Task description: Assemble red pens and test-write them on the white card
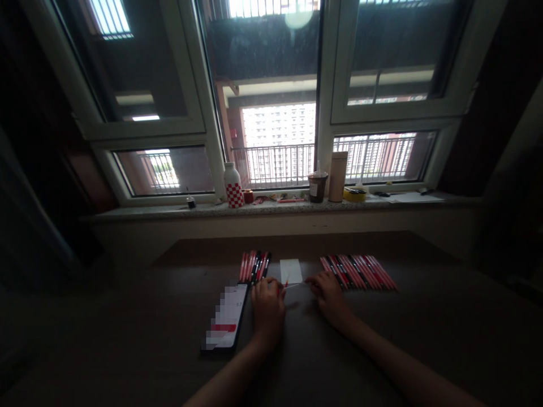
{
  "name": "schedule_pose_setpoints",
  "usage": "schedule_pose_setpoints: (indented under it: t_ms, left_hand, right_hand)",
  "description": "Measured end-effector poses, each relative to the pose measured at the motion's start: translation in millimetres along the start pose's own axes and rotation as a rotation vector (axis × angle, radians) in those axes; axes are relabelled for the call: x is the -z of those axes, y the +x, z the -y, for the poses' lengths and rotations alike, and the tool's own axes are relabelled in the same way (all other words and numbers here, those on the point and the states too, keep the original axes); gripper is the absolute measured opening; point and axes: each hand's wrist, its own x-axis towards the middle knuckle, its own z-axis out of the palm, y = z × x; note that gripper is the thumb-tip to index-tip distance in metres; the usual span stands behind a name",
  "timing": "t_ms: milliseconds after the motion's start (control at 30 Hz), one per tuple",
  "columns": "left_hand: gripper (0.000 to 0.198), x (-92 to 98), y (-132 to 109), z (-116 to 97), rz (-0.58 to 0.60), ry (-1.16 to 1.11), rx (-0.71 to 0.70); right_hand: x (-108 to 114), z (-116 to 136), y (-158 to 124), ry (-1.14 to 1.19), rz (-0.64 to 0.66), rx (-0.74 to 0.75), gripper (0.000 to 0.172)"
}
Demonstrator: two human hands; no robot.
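Note:
Above the dark table, my left hand (269, 305) has its fingers closed round a small red item (285, 285) with a light tip. A thin whitish strip (294, 285) runs from it toward my right hand (327, 297), whose thumb and fingers are pinched at its other end; what exactly they grip is too small to tell. Just beyond the hands lies a white paper square (291, 271). Red, pink and black pencils (254, 265) lie in a group beyond my left hand, and a wider row of similar pencils (358, 272) lies beyond my right hand.
A phone (225, 317) with a lit screen lies left of my left hand. On the windowsill (280, 209) behind the table (382, 339) stand a checkered bottle (233, 186), a drink cup (318, 187), a tall tan container (337, 176) and a yellow roll (354, 194).

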Motion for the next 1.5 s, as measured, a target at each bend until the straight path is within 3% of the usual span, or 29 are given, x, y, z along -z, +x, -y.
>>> schedule_pose_setpoints:
  t_ms: [333, 1133, 1500]
  left_hand:
    - [0.014, 4.0, 0.2, -2.7, 0.014, -0.022, 0.015]
    - [0.018, 1.9, 1.2, -0.4, 0.016, -0.042, 0.0]
    - [0.03, 5.0, -0.6, -5.0, 0.01, 0.022, -0.029]
  right_hand:
    - [1.6, 0.8, -0.4, -0.102, 0.036, -0.067, 0.031]
    - [0.8, 2.8, -0.7, -0.058, 0.077, 0.011, 0.03]
    - [1.5, 5.1, -0.4, -0.041, 0.028, 0.024, 0.026]
